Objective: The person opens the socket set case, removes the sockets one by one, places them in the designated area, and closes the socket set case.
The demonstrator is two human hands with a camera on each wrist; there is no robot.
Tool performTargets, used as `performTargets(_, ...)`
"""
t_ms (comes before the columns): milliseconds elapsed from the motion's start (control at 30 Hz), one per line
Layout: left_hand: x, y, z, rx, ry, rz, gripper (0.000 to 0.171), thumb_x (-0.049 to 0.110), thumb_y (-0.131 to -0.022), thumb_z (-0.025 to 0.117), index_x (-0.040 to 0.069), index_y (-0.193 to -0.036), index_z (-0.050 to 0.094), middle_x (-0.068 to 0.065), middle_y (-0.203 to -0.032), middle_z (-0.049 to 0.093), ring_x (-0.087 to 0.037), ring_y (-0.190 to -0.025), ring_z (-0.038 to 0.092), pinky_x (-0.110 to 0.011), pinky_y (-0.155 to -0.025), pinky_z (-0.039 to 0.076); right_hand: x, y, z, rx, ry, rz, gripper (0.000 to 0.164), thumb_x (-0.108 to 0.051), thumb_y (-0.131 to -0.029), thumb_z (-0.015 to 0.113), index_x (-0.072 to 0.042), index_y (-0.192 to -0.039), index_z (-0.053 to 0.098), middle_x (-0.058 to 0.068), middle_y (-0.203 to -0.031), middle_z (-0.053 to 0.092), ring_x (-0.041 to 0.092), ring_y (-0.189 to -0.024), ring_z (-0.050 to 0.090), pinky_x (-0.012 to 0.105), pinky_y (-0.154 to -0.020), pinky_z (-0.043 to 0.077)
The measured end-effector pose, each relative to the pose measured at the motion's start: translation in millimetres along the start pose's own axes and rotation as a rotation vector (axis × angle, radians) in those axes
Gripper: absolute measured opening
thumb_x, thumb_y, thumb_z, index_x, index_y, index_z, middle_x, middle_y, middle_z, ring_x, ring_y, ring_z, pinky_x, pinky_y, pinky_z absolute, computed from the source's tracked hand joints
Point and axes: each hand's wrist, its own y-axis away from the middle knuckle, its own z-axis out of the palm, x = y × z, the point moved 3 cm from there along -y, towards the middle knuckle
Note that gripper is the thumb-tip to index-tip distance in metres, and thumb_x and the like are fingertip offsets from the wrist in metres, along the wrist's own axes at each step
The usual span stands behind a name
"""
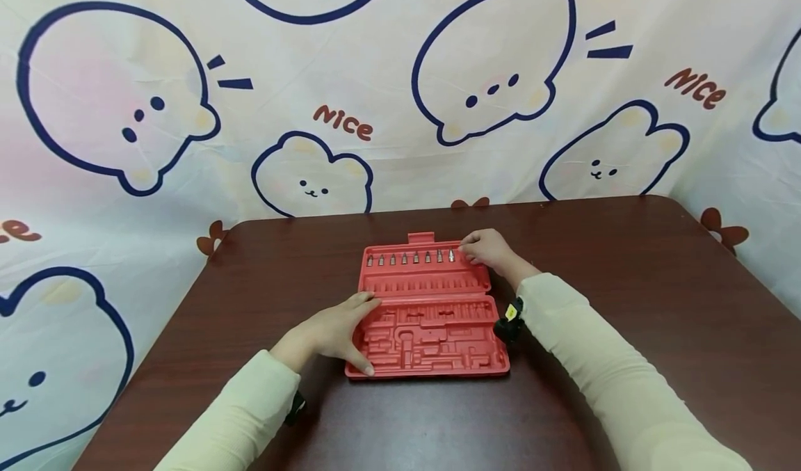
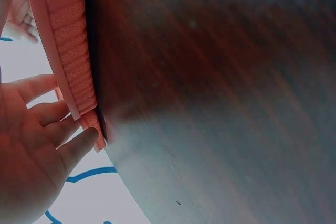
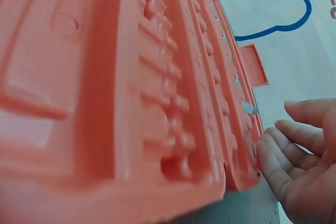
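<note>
A red plastic tool case lies unfolded on the table, its tray half nearer and its lid half farther away. A row of several small metal screwdriver bits stands along the lid's far side. My left hand spreads along the case's left edge, thumb at the near corner; in the left wrist view its fingers touch the side wall. My right hand is at the lid's far right corner, beside the last bit. In the right wrist view its fingertips are at the rim, thumb apart, nothing between them.
The dark wooden table extends around the case on all sides. A cloth backdrop printed with cartoon bears hangs behind it. The tray's moulded recesses show bare red plastic. A latch tab sticks out from the lid's far edge.
</note>
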Motion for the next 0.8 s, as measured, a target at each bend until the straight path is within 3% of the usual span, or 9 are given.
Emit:
performTargets(267,-1.3,0.4,-0.2,0.003,-0.003,0.004,0.111,0.055,-0.046,0.076,0.014,-0.136,0.026,-0.007,-0.141,0.017,-0.023,-0.127,0.017,-0.046,-0.092,0.029,-4,-11,9,-0.021,0.071,0.004,0.021,-0.012,-0.084,0.056,0.004,-0.097,0.061,0.015,-0.093,0.056,0.022,-0.077,0.053,0.031,-0.067,0.046)
performTargets(433,-1.1,0.8,-0.1,0.001,-0.001,0.01,0.111,0.055,-0.047,0.075,0.014,-0.137,0.026,-0.006,-0.141,0.017,-0.022,-0.128,0.014,-0.045,-0.093,0.029,-8,-14,11,0.001,0.121,0.038,0.018,-0.011,-0.083,0.057,0.004,-0.089,0.064,0.012,-0.08,0.058,0.018,-0.063,0.05,0.028,-0.061,0.044)
performTargets(567,-1.0,1.2,-0.3,0.003,-0.005,0.013,0.111,0.055,-0.047,0.075,0.013,-0.136,0.026,-0.006,-0.141,0.017,-0.021,-0.128,0.013,-0.045,-0.093,0.028,-12,-14,13,0.002,0.177,0.016,0.018,-0.011,-0.084,0.055,0.004,-0.085,0.066,0.011,-0.071,0.058,0.016,-0.055,0.043,0.027,-0.056,0.039)
performTargets(800,-0.4,0.8,-0.8,0.001,-0.021,0.02,0.111,0.056,-0.047,0.075,0.013,-0.137,0.025,-0.007,-0.141,0.017,-0.021,-0.128,0.013,-0.045,-0.092,0.029,-13,-15,16,0.033,0.141,0.031,0.017,-0.01,-0.083,0.056,0.004,-0.088,0.065,0.011,-0.08,0.059,0.019,-0.064,0.046,0.027,-0.056,0.038)
